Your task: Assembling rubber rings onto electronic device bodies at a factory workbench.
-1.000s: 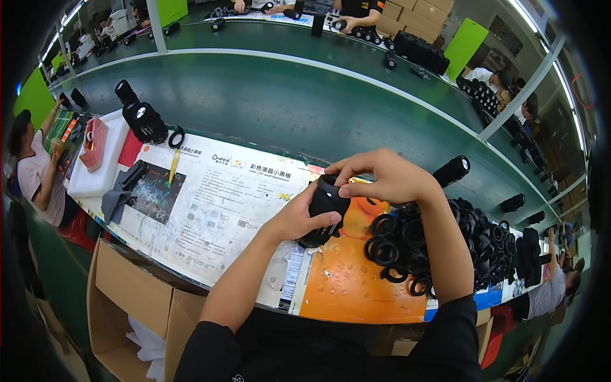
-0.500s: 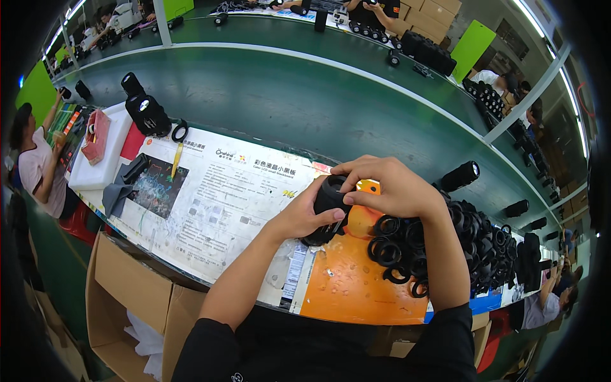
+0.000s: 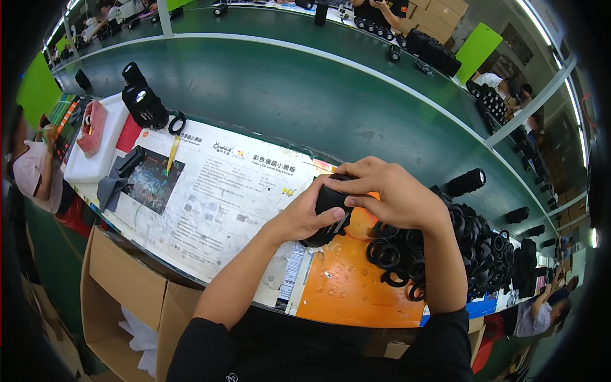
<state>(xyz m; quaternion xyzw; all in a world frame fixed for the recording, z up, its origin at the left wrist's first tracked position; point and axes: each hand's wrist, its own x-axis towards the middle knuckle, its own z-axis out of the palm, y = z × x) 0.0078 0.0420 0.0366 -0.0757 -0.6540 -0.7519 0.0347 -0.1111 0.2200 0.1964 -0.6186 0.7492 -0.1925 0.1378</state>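
Note:
A black cylindrical device (image 3: 328, 201) stands slightly tilted on the worktable in front of me. My left hand (image 3: 299, 218) is wrapped round its side, the thumb lying along the near face. Over its top end, my right hand (image 3: 400, 193) presses with bent fingers, the thumb against the upper edge. The fingers hide that end, so I cannot tell whether a ring sits under them. Beside my right forearm lies a heap of black rings (image 3: 474, 245), several of them loose on the orange sheet (image 3: 356, 286).
Left on the printed white sheet (image 3: 223, 191) lie a slim yellow tool (image 3: 172, 153) and a single black ring (image 3: 171, 126). More black cylinders (image 3: 145, 107) stand behind. A green conveyor (image 3: 267, 79) runs beyond the table; an open cardboard box (image 3: 127, 258) is below left. Co-workers sit either side.
My right fingers have closed down over the device's top end, where an open rim showed before. My left hand keeps its hold. The view has shifted slightly.

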